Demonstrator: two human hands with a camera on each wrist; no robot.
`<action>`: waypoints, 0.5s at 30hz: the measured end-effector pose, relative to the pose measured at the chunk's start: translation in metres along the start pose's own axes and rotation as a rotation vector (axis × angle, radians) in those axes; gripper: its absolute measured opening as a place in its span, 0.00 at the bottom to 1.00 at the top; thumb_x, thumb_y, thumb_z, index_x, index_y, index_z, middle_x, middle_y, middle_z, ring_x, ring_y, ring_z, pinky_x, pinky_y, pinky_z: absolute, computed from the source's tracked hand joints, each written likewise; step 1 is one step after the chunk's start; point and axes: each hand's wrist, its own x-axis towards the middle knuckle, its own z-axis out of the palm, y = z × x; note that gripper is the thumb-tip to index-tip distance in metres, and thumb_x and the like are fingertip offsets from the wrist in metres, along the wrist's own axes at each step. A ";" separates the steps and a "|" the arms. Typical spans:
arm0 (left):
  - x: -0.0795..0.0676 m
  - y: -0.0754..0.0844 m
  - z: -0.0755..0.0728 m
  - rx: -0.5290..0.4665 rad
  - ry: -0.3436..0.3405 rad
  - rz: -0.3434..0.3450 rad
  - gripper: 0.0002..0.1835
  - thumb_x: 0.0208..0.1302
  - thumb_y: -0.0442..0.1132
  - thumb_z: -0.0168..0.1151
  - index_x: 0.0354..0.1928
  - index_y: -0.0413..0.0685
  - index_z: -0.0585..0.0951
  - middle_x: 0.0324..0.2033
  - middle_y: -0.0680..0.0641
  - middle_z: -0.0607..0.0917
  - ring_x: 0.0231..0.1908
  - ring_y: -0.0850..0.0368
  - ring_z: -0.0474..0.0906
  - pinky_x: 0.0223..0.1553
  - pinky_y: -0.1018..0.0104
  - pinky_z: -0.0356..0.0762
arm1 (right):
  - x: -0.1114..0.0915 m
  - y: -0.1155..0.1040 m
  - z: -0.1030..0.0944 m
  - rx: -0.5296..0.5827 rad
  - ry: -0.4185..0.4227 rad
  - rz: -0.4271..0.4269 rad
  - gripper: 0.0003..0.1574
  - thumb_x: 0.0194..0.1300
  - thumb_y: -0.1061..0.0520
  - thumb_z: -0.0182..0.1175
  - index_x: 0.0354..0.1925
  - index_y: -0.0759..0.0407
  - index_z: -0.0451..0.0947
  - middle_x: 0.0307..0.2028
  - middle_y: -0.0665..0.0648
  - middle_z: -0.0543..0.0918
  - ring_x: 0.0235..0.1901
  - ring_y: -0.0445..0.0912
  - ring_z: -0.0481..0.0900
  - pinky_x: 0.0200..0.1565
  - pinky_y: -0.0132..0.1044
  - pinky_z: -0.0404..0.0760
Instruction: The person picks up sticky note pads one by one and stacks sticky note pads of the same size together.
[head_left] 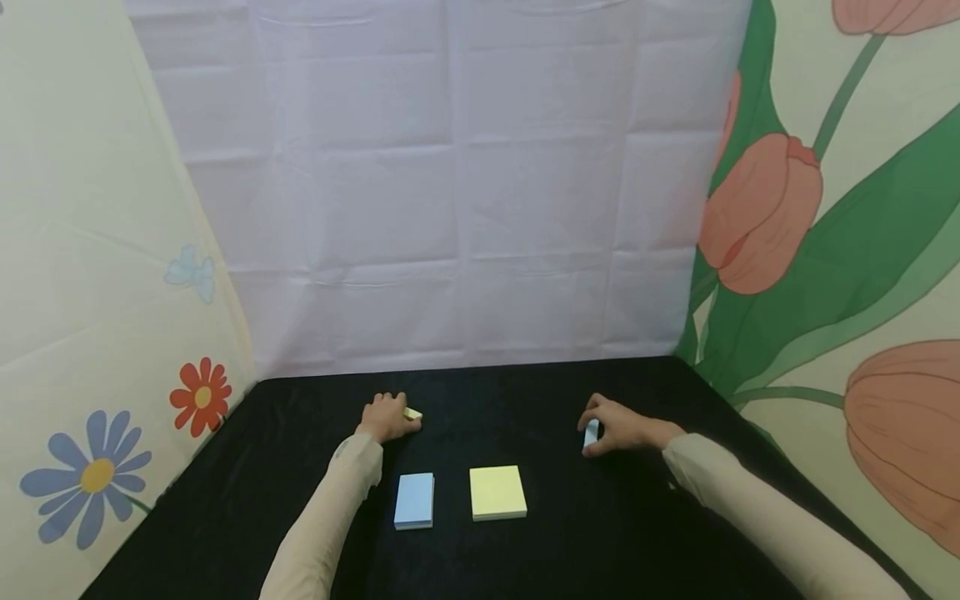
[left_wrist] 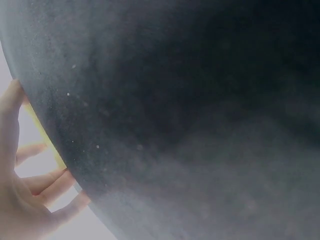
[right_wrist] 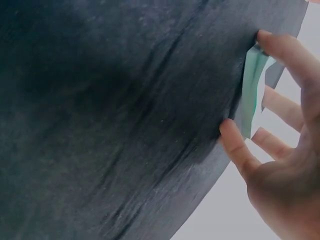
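Observation:
My left hand (head_left: 386, 418) lies at the far left of the black table, its fingers curled round a small yellow sticky note pad (head_left: 412, 414). In the left wrist view the yellow pad (left_wrist: 46, 135) shows as a thin strip between thumb and fingers, low at the tabletop. Over on the right, my right hand (head_left: 618, 425) spans a small light blue sticky note pad (head_left: 591, 433) between thumb and fingers. From the right wrist, this pad (right_wrist: 253, 92) looks pale green, with a fingertip at its upper end and the thumb near its lower end.
Nearer to me stand a larger blue sticky note pad (head_left: 414, 500) and a square yellow one (head_left: 498, 492), side by side on the black cloth (head_left: 555, 542). A white sheet (head_left: 465, 208) hangs behind the table. Flower-patterned cloths (head_left: 810, 333) flank both sides.

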 end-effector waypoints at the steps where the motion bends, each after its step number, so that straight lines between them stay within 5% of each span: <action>1: 0.000 0.000 0.000 -0.001 0.001 0.000 0.28 0.60 0.54 0.66 0.50 0.38 0.77 0.36 0.40 0.77 0.40 0.45 0.71 0.43 0.47 0.73 | 0.000 0.000 0.000 0.005 0.001 0.003 0.26 0.54 0.51 0.75 0.45 0.66 0.82 0.45 0.60 0.69 0.42 0.51 0.71 0.43 0.45 0.75; 9: 0.000 0.001 -0.002 -0.004 -0.006 -0.008 0.28 0.61 0.54 0.66 0.51 0.37 0.77 0.38 0.39 0.77 0.40 0.45 0.71 0.45 0.46 0.73 | 0.003 -0.001 -0.001 0.065 0.013 0.030 0.26 0.61 0.50 0.70 0.48 0.70 0.81 0.45 0.62 0.70 0.43 0.52 0.71 0.42 0.43 0.74; 15: -0.001 0.002 -0.002 -0.014 -0.014 -0.010 0.27 0.61 0.53 0.66 0.51 0.37 0.77 0.37 0.40 0.77 0.41 0.45 0.70 0.45 0.47 0.72 | 0.004 0.005 0.000 0.044 0.160 -0.062 0.13 0.71 0.67 0.54 0.47 0.76 0.81 0.40 0.65 0.77 0.39 0.54 0.75 0.39 0.46 0.77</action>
